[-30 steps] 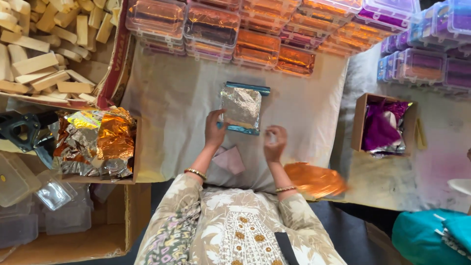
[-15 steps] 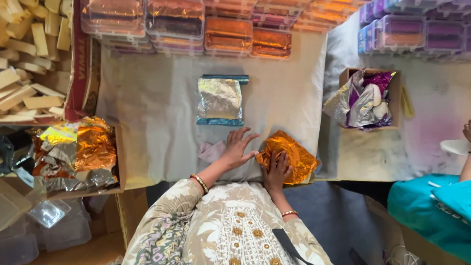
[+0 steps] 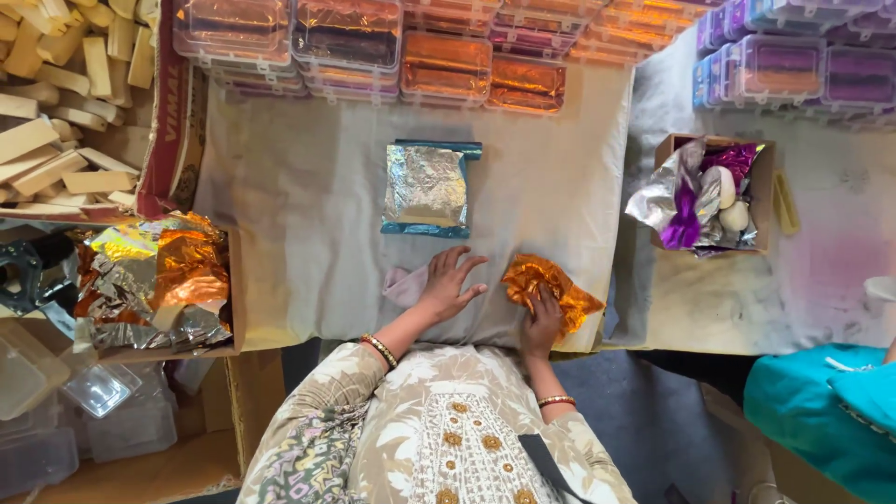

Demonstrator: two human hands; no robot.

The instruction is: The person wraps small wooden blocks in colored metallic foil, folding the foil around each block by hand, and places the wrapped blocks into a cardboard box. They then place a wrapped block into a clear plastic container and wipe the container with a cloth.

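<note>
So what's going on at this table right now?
A person sits at a cloth-covered table. Their right hand presses on a crumpled orange foil sheet near the table edge, while the left hand lies flat, fingers spread, beside a small pink piece. A silver foil sheet lies on a blue sheet further out. Boxes of foil scraps and stacked clear containers surround the work area.

Cloth-covered table (image 3: 308, 205) bears silver foil (image 3: 427, 187) and orange foil (image 3: 549, 287)
</note>
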